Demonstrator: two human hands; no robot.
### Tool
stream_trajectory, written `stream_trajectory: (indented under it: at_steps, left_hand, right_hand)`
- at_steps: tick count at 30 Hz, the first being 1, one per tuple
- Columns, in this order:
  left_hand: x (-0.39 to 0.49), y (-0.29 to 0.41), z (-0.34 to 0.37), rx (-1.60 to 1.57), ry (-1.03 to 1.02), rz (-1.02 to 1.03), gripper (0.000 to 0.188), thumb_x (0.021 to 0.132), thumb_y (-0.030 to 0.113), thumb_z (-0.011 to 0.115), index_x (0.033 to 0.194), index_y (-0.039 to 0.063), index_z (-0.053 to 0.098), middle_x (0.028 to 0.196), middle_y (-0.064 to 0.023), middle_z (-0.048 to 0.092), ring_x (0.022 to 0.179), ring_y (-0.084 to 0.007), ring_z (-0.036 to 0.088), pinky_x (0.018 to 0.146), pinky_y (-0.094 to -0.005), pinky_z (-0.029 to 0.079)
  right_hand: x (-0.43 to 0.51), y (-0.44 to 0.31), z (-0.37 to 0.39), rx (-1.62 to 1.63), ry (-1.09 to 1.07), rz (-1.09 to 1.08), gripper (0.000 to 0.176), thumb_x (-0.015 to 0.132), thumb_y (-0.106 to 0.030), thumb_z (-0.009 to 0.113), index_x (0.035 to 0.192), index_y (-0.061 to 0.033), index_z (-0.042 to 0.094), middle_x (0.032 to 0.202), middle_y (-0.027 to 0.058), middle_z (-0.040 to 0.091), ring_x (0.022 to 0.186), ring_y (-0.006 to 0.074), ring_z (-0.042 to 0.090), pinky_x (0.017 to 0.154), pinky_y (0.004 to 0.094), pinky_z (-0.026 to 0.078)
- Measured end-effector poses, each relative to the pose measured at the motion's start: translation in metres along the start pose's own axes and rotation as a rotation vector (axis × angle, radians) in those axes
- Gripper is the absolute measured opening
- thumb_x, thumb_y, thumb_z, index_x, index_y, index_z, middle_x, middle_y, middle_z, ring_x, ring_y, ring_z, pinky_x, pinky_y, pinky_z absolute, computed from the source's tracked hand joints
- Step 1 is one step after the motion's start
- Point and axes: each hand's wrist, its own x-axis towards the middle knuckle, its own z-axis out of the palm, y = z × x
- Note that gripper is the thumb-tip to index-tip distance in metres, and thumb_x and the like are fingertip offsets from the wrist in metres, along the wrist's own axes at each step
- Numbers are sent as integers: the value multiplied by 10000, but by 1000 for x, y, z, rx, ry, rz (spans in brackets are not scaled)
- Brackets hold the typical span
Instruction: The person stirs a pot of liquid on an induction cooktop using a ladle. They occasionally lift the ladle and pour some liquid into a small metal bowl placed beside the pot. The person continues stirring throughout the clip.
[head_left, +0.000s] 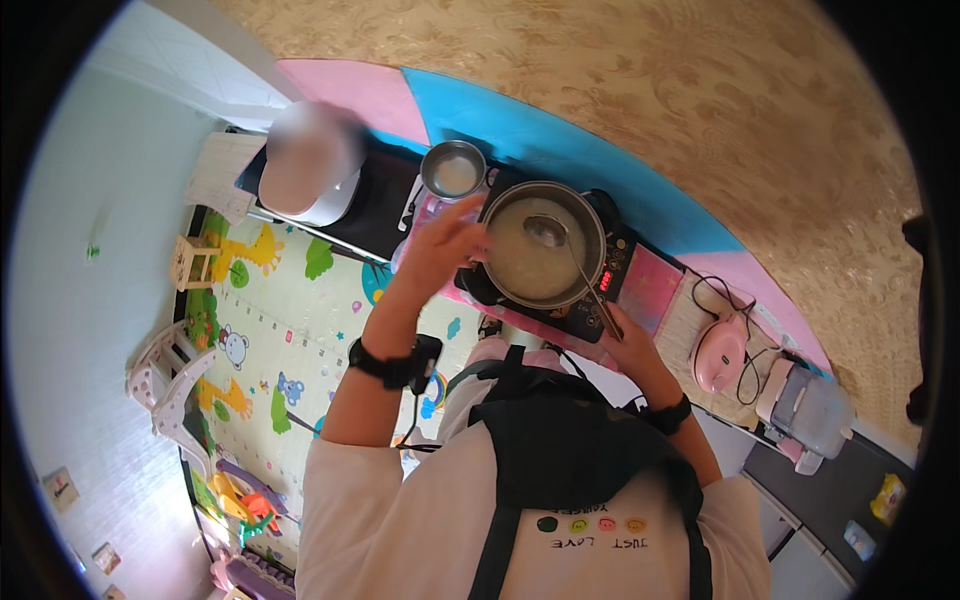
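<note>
My right hand grips the handle of a metal ladle, whose bowl lies in the pale, cloudy liquid of a steel pot. The pot has black side handles and sits on a black induction cooker with a lit red display. Beside the pot's left rim is my left hand, fingers apart and nothing held. Whether its fingertips touch the rim I cannot tell. Just beyond that hand, a small metal bowl contains something pale.
A pink electric appliance with a looping cord stands right of the cooker, followed by a clear-tanked dispenser. A rounded appliance, partly blurred, sits at the counter's left. Behind me on the patterned floor mat are a stool and a slide.
</note>
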Motion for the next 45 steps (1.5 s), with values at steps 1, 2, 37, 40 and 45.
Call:
stream_trajectory:
  at_steps: [1,2,37,40,45]
  left_hand:
    - [8,-32,-8,-11,137,-175,473,869,180,551,1295,20,425,864,-55,626,728,-124,582,621,-228,445]
    - [14,-61,-20,192,183,-363,577,843,258,589,1325,23,378,979,-85,611,780,-156,590,630,-267,462]
    - [14,-207,26,-222,440,-284,702,722,-29,671,1305,-52,282,882,-123,583,564,-180,565,521,-290,484]
    - [14,-205,27,-221,448,-283,691,723,-28,669,1299,-51,288,878,-119,581,572,-178,568,526,-289,485]
    - [15,-207,27,-226,441,-279,676,726,-37,658,1291,-47,286,854,-118,574,568,-183,564,524,-300,484]
  right_hand:
    - [0,1,0,-23,16,-45,553,752,-108,530,1289,-74,403,937,154,587,853,252,594,754,343,460]
    - [2,2,0,-54,29,-36,554,752,-110,526,1291,-83,400,946,175,589,861,281,598,754,357,461]
    - [-7,-1,6,-530,-43,-220,330,795,-151,543,1113,-82,490,706,202,597,692,387,586,591,475,449]
    - [-6,5,12,-465,-58,-211,336,829,-183,530,1151,-100,478,728,221,589,695,406,574,579,478,437]
    - [-2,14,17,-410,-73,-199,356,815,-135,511,1166,-97,467,731,232,586,711,415,566,604,482,442]
